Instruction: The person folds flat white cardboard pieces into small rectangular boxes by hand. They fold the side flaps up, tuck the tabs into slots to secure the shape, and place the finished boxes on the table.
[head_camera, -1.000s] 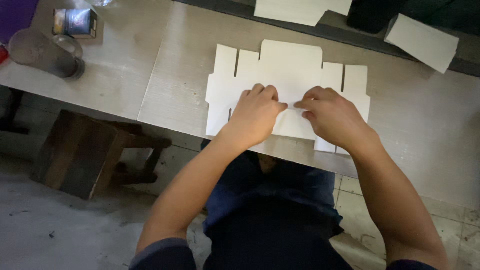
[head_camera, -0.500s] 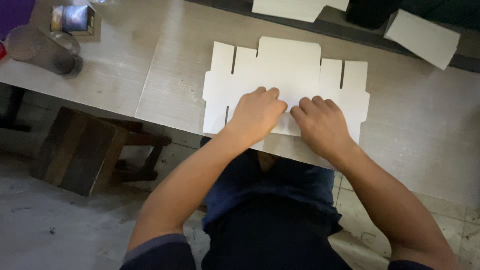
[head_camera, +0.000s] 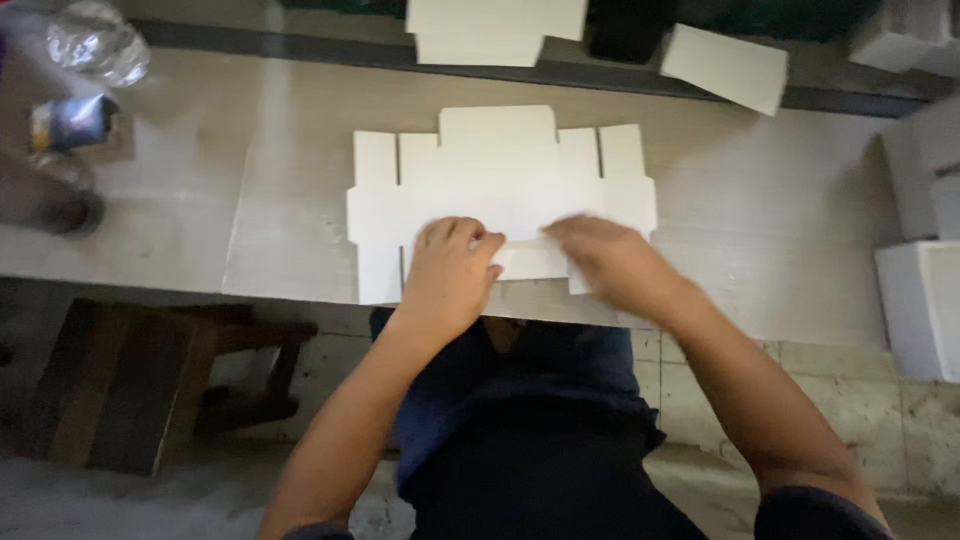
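- Now the flat white die-cut box blank (head_camera: 500, 180) sits lower and more centred in the view than half a second ago, though it lies flat on the same spot of the pale wooden table (head_camera: 780, 230), its near flaps at the table's front edge.
- Against that earlier view, the right hand (head_camera: 615, 265) has slid outward along the blank's near strip and is motion-blurred; the left hand (head_camera: 450, 270) keeps its place on the blank's near-left part.
- By my reading, a near flap is being creased or flattened, the blank otherwise unfolded.
- Left fingers (head_camera: 465, 235) are curled and pressed together, knuckles up, bearing down on the card; nothing is pinched that I can see.
- Right fingers (head_camera: 570, 228) lie stretched flat toward the left hand, close together, touching the card; the blur hides whether they grip an edge.
- Beyond the blank, more white card pieces (head_camera: 495, 30) and a loose white sheet (head_camera: 725, 65) lie at the table's far edge.
- Left of the blank, well apart, stands a clear plastic bottle (head_camera: 95, 40); right of it, white boxes (head_camera: 925, 300).
- Below the table's front edge, left of the person's dark lap, is a wooden stool (head_camera: 130, 385).
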